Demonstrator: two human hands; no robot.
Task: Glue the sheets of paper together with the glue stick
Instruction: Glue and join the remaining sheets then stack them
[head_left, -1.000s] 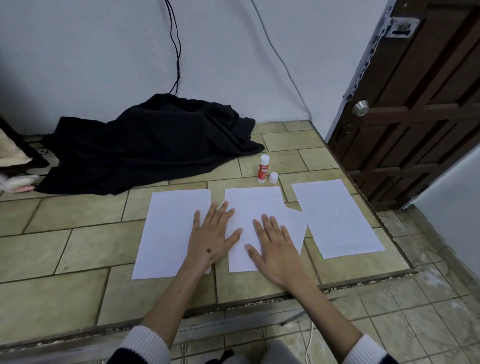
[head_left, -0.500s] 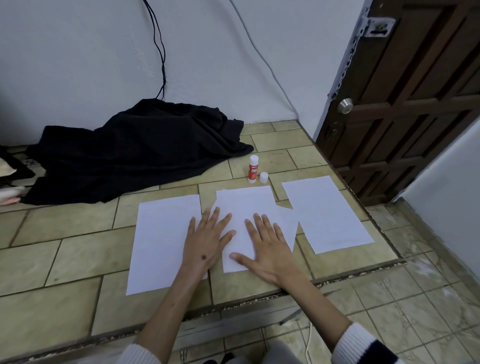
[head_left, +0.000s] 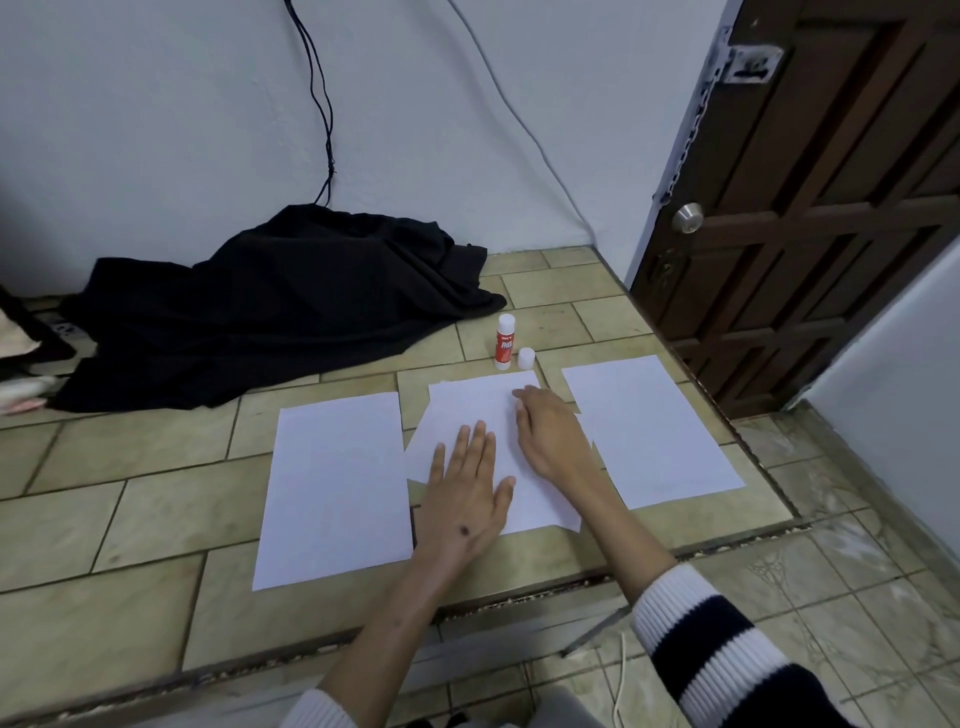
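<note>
White paper sheets lie on the tiled step: a left sheet (head_left: 335, 488), a middle stack of overlapping sheets (head_left: 470, 405) and a right sheet (head_left: 652, 431). My left hand (head_left: 465, 491) lies flat, fingers spread, on the lower part of the middle stack. My right hand (head_left: 550, 434) rests on the stack's upper right, fingers bent toward its top edge, holding nothing. A red and white glue stick (head_left: 505, 342) stands upright just beyond the stack, its white cap (head_left: 527, 358) off and beside it.
A black cloth (head_left: 270, 301) is heaped against the wall at the back left. A brown wooden door (head_left: 810, 208) stands at the right. The step's front edge (head_left: 519, 597) drops to a lower tiled floor. Cables hang down the wall.
My right hand has slid up the middle stack toward its top edge. My left hand has shifted right, fully onto the stack. The camera has tilted slightly.
</note>
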